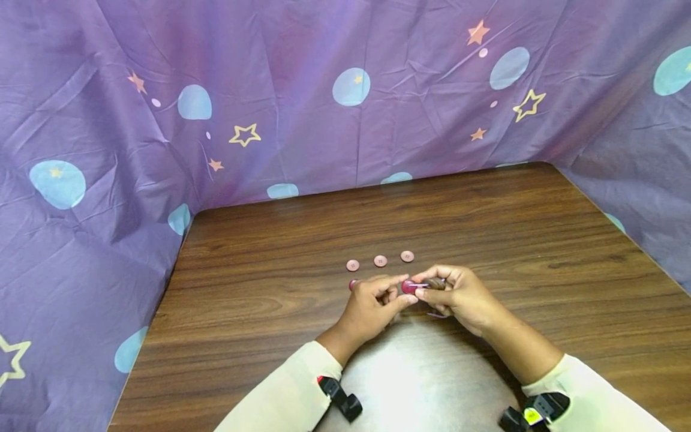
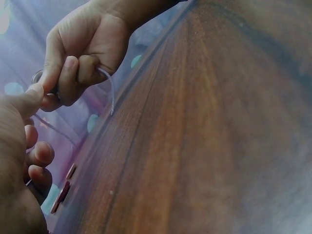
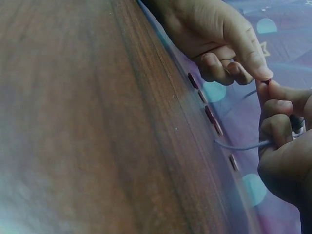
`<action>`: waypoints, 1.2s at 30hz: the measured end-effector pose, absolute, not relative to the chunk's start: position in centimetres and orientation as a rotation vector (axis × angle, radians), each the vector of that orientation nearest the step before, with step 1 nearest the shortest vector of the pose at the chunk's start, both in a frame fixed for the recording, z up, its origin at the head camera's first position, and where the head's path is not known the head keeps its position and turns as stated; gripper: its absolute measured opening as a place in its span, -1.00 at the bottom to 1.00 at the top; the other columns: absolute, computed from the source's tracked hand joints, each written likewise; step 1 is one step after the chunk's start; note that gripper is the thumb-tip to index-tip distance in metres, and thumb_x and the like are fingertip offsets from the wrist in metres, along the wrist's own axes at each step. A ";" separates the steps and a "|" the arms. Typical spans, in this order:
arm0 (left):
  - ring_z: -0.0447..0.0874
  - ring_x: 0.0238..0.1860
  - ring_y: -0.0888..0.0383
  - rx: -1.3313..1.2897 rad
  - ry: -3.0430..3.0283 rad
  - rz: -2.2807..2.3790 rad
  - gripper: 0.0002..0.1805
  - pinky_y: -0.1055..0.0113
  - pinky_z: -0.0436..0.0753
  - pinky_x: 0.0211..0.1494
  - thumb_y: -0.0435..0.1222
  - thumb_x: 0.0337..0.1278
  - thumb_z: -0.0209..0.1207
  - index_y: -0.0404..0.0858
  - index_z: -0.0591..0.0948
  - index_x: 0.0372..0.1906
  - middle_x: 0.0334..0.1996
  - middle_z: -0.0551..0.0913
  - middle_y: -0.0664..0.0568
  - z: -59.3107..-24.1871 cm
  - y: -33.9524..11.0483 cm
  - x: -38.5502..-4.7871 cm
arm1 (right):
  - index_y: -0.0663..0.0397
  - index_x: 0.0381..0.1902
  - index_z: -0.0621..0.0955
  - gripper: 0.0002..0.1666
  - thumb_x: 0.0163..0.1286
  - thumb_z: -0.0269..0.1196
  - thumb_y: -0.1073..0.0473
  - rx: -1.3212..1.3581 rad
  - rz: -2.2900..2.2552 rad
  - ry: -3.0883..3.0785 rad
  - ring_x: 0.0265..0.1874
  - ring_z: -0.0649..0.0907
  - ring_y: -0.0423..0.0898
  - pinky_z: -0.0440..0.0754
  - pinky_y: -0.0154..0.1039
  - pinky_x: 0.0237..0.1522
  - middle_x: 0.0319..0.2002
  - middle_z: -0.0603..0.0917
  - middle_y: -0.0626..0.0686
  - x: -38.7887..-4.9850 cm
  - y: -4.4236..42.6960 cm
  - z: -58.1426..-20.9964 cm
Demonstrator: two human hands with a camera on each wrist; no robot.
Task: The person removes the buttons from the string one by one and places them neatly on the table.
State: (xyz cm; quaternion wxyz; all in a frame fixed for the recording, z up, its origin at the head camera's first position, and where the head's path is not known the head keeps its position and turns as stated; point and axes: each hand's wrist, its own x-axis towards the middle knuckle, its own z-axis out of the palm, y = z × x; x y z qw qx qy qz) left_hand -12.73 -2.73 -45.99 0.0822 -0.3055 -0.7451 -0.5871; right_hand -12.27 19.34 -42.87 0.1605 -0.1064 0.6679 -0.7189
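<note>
A dark pink button (image 1: 408, 287) is between my two hands, above the table. My left hand (image 1: 372, 305) pinches the button between thumb and forefinger. Close against it, my right hand (image 1: 460, 298) has its thumb and forefinger at the button's other side, gripping the thin purple cord that crosses the button's face. A loose end of the cord (image 3: 243, 146) hangs from the right hand's curled fingers. A brown rounded thing (image 1: 435, 284) sits within the right hand, mostly covered. In the wrist views the fingertips nearly hide the button.
Three pale pink buttons, left (image 1: 352, 265), middle (image 1: 380, 261) and right (image 1: 407, 256), lie in a row beyond the hands. Another dark pink button (image 1: 353, 284) is partly behind my left hand. A purple patterned cloth (image 1: 302, 108) hangs around the wooden table (image 1: 259, 252).
</note>
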 end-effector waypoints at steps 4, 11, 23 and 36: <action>0.38 -0.48 0.49 -0.907 -2.240 -1.748 -0.64 0.53 0.47 -0.41 -0.44 0.26 0.48 -0.48 0.77 0.13 -0.55 0.56 -0.10 -46.2 -2.7 -12.8 | -0.17 -0.14 0.82 -0.64 0.40 0.39 0.47 -0.299 -2.054 1.916 -0.67 0.46 -0.34 0.53 -0.45 -0.54 -0.39 0.83 -0.13 -12.3 19.3 -43.0; 0.38 -0.48 0.48 -0.906 -2.232 -1.727 -0.66 0.52 0.47 -0.42 -0.45 0.28 0.47 -0.48 0.77 0.11 -0.55 0.58 -0.12 -46.2 -2.7 -12.8 | -0.12 -0.14 0.79 -0.67 0.38 0.40 0.47 -0.305 -2.049 1.944 -0.69 0.45 -0.34 0.44 -0.46 -0.60 -0.53 0.72 -0.14 -12.3 19.4 -43.1; 0.37 -0.46 0.45 -0.880 -2.238 -1.704 -0.65 0.53 0.48 -0.40 -0.45 0.28 0.47 -0.48 0.77 0.12 -0.52 0.58 -0.11 -46.1 -2.7 -12.8 | 0.05 -0.15 0.59 -0.77 0.42 0.34 0.46 -0.276 -2.088 1.928 -0.61 0.47 -0.32 0.40 -0.44 -0.57 -0.52 0.58 -0.19 -12.5 19.4 -43.0; 0.39 -0.44 0.47 -0.870 -2.241 -1.721 -0.63 0.56 0.48 -0.39 -0.44 0.26 0.48 -0.48 0.77 0.13 -0.49 0.59 -0.13 -45.9 -2.6 -12.7 | 0.10 -0.04 0.63 -0.73 0.39 0.38 0.45 -0.195 -2.055 2.019 -0.62 0.43 -0.31 0.39 -0.43 -0.57 -0.45 0.60 -0.22 -12.6 19.5 -42.8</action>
